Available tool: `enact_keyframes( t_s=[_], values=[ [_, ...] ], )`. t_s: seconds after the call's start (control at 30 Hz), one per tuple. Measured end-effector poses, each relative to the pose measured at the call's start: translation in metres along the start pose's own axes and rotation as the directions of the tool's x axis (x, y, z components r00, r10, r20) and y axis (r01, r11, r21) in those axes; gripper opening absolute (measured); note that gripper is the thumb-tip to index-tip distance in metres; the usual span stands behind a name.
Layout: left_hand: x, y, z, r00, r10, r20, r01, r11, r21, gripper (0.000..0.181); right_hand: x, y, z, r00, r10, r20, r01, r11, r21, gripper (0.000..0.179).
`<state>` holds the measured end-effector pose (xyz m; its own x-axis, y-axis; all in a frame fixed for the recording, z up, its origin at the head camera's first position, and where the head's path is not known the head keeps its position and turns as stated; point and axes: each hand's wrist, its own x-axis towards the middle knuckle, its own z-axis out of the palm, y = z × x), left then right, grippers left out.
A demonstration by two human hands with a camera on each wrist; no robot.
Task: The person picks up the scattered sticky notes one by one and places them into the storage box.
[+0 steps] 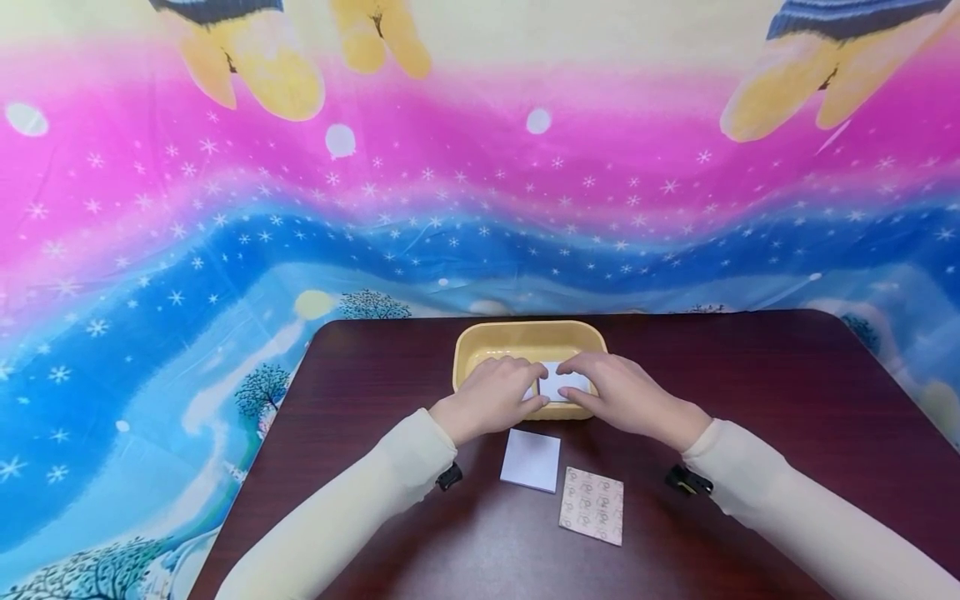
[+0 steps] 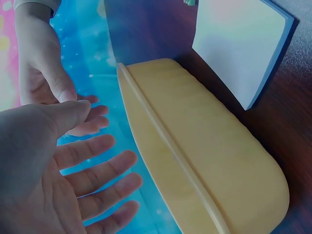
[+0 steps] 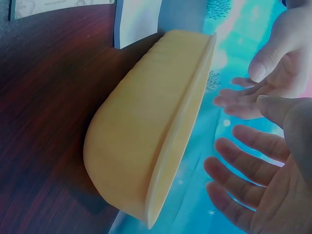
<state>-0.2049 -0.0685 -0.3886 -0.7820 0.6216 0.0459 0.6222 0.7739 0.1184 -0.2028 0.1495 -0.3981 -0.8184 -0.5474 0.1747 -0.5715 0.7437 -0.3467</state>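
Observation:
A yellow plastic basin (image 1: 531,332) stands near the table's far edge. White squares (image 1: 558,385) show inside it, partly covered by the hands. Over its left side hovers my left hand (image 1: 487,396), with fingers relaxed and apart; my right hand (image 1: 630,396) is likewise over the right side. Both wrist views show bare palms and loosely spread fingers, with nothing held in the left hand (image 2: 83,180) or the right hand (image 3: 263,180). Just in front of the basin lies a thin white square slab (image 1: 531,461), its edge bluish in the left wrist view.
A square tile with a repeated printed pattern (image 1: 592,506) lies nearer to me, right of the white slab. The dark reddish-brown table (image 1: 735,375) extends to both sides. Behind it hangs a colourful printed cloth (image 1: 480,208).

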Motion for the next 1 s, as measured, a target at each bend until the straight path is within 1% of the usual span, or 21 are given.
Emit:
enact_keyframes(
  t_s=[0.33,0.5,0.7,1.0],
  values=[
    [-0.003,0.007,0.000,0.999,0.030,-0.011,-0.030,0.999,0.028,0.036,-0.012,0.001,0.002,0.999,-0.033,-0.023,0.033,0.999,-0.019,0.031],
    [-0.004,0.012,0.000,0.999,0.035,-0.005,-0.035,0.999,0.031,0.037,-0.018,0.000,0.001,0.999,-0.032,-0.024,0.032,0.999,-0.021,0.030],
    [-0.007,0.015,-0.001,0.999,0.039,-0.006,-0.039,0.999,0.033,0.037,-0.025,0.001,0.003,0.999,-0.030,-0.035,0.028,0.998,-0.051,0.029],
    [-0.012,0.018,0.002,0.997,0.080,-0.016,-0.080,0.996,0.037,0.036,-0.034,0.003,0.006,0.998,-0.047,-0.048,0.044,0.997,-0.068,0.028]
  ],
)
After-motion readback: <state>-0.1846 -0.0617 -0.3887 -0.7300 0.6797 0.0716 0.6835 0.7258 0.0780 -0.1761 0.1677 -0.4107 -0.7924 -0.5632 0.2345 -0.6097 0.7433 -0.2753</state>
